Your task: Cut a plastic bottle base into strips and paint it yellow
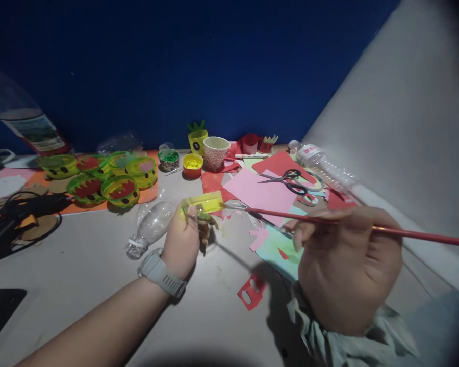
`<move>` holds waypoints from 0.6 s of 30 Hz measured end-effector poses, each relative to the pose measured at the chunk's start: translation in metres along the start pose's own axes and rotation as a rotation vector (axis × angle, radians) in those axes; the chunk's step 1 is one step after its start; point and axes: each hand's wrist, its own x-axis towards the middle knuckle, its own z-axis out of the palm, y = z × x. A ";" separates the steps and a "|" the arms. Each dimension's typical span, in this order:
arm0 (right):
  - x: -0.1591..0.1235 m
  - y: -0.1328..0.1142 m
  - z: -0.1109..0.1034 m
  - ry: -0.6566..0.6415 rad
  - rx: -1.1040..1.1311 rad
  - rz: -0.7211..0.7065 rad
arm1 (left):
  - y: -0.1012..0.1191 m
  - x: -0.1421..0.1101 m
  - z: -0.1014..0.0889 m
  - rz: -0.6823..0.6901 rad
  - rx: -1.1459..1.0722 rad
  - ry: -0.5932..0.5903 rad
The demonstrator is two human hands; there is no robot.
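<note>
My left hand (183, 239), with a grey watch on the wrist, is closed around a yellow-painted clear plastic strip (204, 203), held a little above the table. My right hand (344, 260) pinches a long red paintbrush (329, 221); its tip touches the right end of the strip. A clear plastic bottle (151, 224) lies on its side just left of my left hand. A small tub of yellow paint (193, 164) stands further back.
Several yellow-green cut bottle bases with red paper (99, 178) sit on orange paper at the left. Scissors (286, 181) lie on pink and red paper sheets. Cups (215, 152), a green bead tub (169, 158), another bottle (321, 164), black cables (11, 216), red paper scrap (251, 291).
</note>
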 end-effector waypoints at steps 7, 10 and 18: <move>0.000 0.000 -0.003 -0.084 0.112 0.050 | -0.002 0.000 -0.002 0.029 0.058 0.004; 0.002 0.000 -0.006 -0.047 0.043 0.072 | -0.001 0.001 -0.002 0.024 0.043 0.005; 0.003 0.002 -0.004 -0.109 0.055 0.092 | 0.001 0.003 0.000 -0.020 -0.080 0.027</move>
